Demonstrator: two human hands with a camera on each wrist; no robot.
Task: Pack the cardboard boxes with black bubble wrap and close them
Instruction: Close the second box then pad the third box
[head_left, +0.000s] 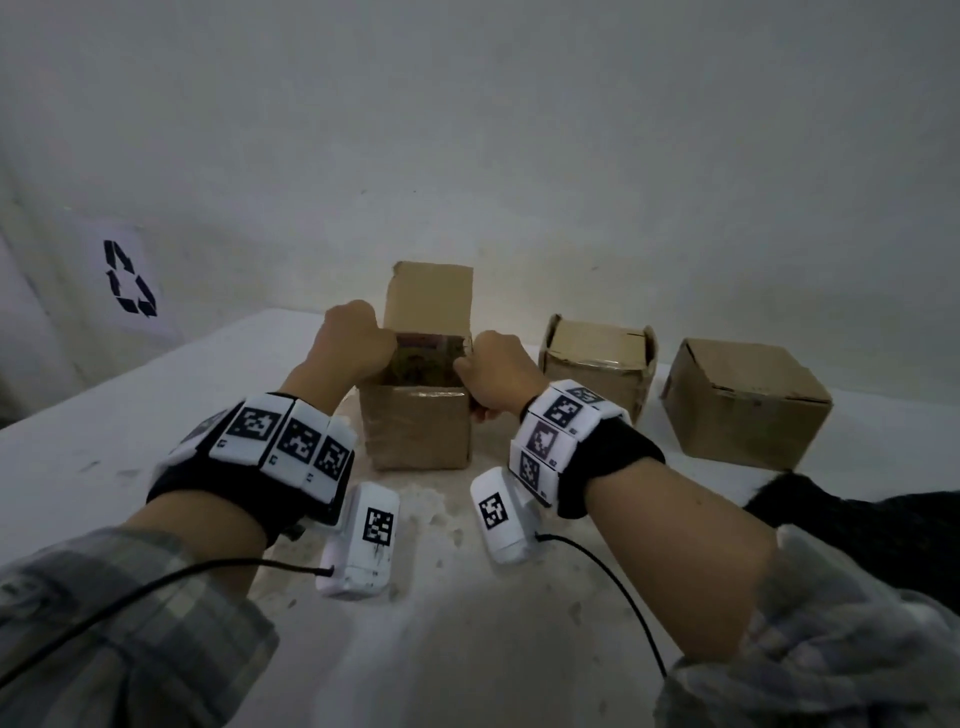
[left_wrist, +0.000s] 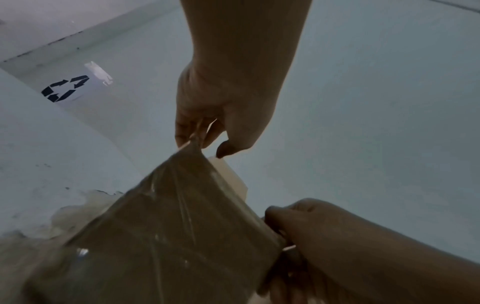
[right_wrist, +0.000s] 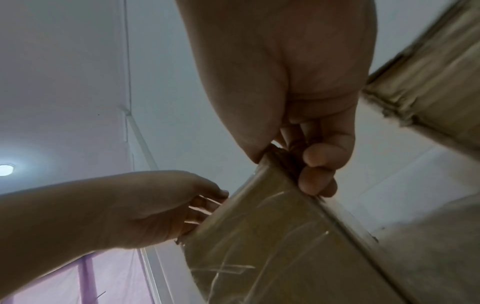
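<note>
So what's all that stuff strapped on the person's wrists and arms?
Each wrist wears a black band ringed with white blocks printed with square black-and-white codes. A white coded unit hangs under each wrist, trailing a thin black cable. Grey plaid sleeves cover both forearms.

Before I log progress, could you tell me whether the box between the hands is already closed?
No, the box is open in the head view: its rear flap stands upright while the left hand and right hand grip its top edges.

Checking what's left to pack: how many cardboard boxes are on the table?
3: the open box between both hands, the middle box right of it, the closed box farthest right. None seem hidden.
</note>
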